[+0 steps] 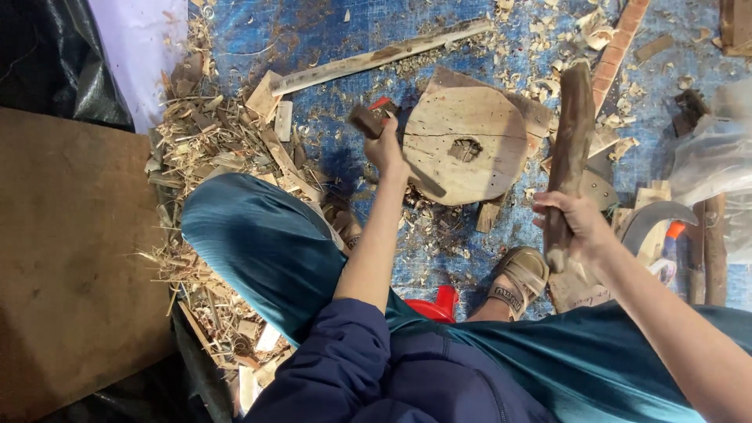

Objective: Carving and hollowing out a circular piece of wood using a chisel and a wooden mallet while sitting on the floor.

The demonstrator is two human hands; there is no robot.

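**Two hands, one rough billet of wood**

One thick wooden billet (569, 149) stands nearly upright, gripped near its lower end by the right hand (578, 223), fingers wrapped fully round it. Most of its length rises above the grip, with the top end tilted slightly away from the person. It looks like dense, stiff wood with bark or a rough skin, so it probably weighs a fair bit and will not flex; the coarse surface should resist slipping. Holding it low leaves the upper part free but top-heavy, and a grip nearer the middle would likely balance it better.

Across from that grip, the left hand (385, 149) is closed on a short tool (368, 119) with a dark blocky head and a touch of red beside it; what kind of tool it is I cannot tell. It hangs just beside the edge of a round wooden disc (465, 145) with a ragged hole in its middle, lying flat on a blue tarp (329, 39).

Just beyond the right-hand grip lies a curved metal blade (654, 219). Below it, a sandalled foot (518, 278) rests on the tarp. Farther out, wood shavings (211, 149) are heaped past the left hand, and a long split lath (384, 55) lies beyond the disc
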